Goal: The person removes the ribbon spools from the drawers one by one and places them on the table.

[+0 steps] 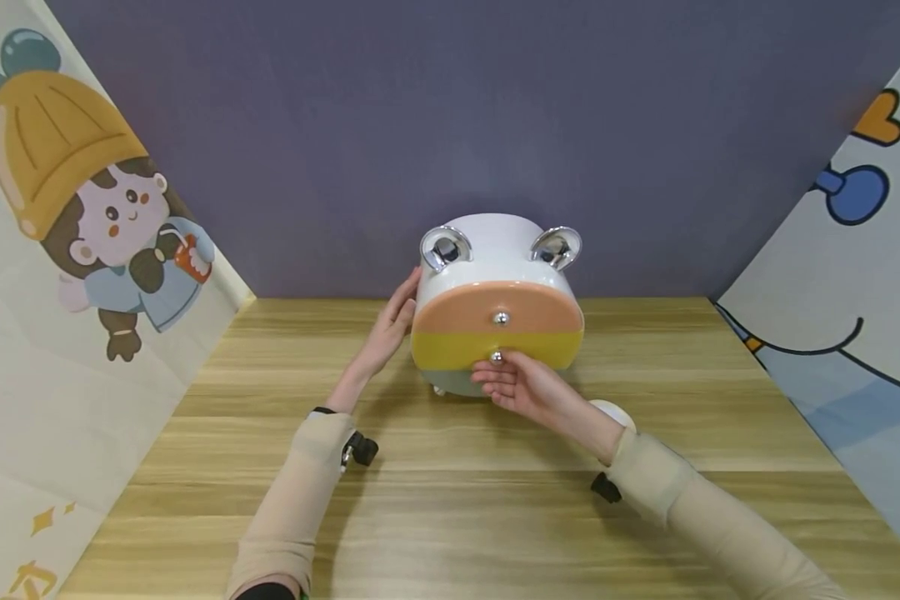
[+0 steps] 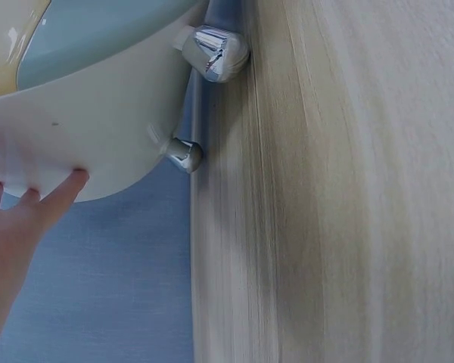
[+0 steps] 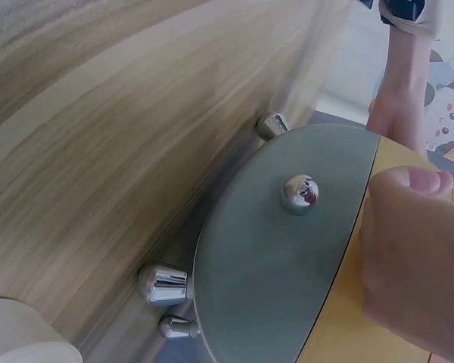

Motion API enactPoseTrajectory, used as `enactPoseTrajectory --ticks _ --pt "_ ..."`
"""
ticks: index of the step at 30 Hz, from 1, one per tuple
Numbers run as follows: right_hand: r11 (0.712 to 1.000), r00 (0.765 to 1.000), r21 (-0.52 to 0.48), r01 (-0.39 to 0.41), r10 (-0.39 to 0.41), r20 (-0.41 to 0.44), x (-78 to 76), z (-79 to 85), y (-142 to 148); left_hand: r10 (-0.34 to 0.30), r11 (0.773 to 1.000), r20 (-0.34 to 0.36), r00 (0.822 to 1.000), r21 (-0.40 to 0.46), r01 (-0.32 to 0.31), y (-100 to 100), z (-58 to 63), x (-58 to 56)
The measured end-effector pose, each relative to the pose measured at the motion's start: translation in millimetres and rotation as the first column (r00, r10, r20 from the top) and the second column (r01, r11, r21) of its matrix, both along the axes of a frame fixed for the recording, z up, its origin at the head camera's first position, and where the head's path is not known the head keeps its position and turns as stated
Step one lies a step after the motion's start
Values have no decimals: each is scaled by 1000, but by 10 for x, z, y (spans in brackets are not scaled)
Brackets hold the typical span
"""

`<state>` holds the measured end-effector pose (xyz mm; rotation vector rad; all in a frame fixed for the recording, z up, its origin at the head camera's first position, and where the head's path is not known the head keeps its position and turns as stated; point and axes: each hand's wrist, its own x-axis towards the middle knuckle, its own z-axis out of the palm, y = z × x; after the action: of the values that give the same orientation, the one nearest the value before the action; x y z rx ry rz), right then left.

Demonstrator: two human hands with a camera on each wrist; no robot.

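Note:
A small white drawer cabinet (image 1: 487, 250) with two silver ears stands at the back of the table. Its rounded front has an orange top drawer (image 1: 457, 310), a yellow middle drawer (image 1: 450, 350) and a grey-green bottom drawer (image 3: 265, 257). My right hand (image 1: 532, 387) pinches the silver middle knob (image 1: 497, 357) between thumb and index finger, the other fingers loosely bent below. Against the cabinet's left side rests my left hand (image 1: 388, 327), its extended fingertips touching the white wall in the left wrist view. The drawers look closed.
Short silver feet (image 2: 216, 54) hold the cabinet above the wood-grain table (image 1: 450, 500). A white round object (image 1: 613, 412) sits beneath my right wrist, partly hidden. Behind the cabinet rises a blue-grey wall (image 1: 390, 125), with cartoon-printed panels at either side.

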<state>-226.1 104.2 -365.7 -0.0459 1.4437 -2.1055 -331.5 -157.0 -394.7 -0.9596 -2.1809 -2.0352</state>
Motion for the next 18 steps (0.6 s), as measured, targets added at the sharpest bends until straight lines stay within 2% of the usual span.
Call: enactPoseTrajectory --ticks 11,18 --pt "996 999 -79 48 -46 25 58 -26 -26 0 1000 17 1000 -12 0 2 33 14" --pt "993 997 -102 64 -59 52 104 -36 -48 0 1000 46 999 -15 1 7 199 153"
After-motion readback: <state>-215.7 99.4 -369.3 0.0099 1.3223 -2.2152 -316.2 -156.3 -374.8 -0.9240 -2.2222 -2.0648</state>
